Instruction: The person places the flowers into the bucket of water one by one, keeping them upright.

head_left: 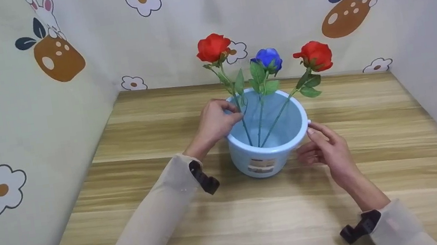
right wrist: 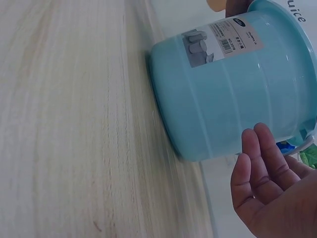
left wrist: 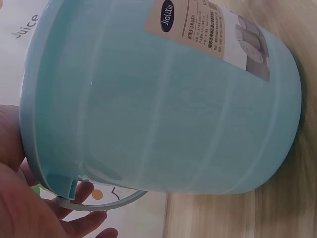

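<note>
A light blue bucket (head_left: 242, 161) stands upright on the wooden table. Three artificial roses lean inside it: a red rose (head_left: 213, 48) at left, a blue rose (head_left: 268, 60) in the middle and another red rose (head_left: 316, 56) at right. My left hand (head_left: 218, 120) grips the bucket's left rim, thumb inside, close to the left stem; in the left wrist view its fingers lie by the handle (left wrist: 114, 204). On the opposite side, my right hand (head_left: 331, 151) holds the rim near the handle joint with thumb and forefinger, the other fingers (right wrist: 250, 144) loosely bent beside the wall.
The wood-grain table (head_left: 128, 212) extends around the bucket. Pale cloth walls (head_left: 271, 8) printed with rabbits, brown fruit and flowers enclose its back and sides. A paper label (right wrist: 223, 42) is stuck on the bucket. Dark straps (head_left: 205, 178) circle both wrists.
</note>
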The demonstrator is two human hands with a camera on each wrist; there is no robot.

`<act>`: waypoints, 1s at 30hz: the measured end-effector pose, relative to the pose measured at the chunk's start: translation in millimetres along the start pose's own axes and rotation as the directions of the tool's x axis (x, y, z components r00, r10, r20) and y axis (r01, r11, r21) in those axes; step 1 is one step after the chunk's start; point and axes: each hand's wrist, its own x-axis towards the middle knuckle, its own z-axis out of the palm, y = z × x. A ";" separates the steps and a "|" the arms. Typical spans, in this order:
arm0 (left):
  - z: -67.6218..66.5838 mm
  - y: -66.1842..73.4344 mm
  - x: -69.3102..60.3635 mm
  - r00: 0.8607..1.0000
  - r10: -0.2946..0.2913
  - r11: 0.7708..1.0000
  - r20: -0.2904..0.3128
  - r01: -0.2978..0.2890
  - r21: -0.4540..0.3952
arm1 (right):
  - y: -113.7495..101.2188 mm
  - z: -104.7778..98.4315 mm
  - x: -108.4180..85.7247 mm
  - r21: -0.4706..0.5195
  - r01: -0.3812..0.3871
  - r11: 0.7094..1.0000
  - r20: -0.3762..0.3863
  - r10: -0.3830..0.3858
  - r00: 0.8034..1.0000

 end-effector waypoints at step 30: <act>0.0 -0.4 -5.0 0.999 0.030 0.999 0.027 -0.030 0.031 | 0.4 -0.1 -1.9 0.001 -0.008 1.000 -0.003 0.008 1.000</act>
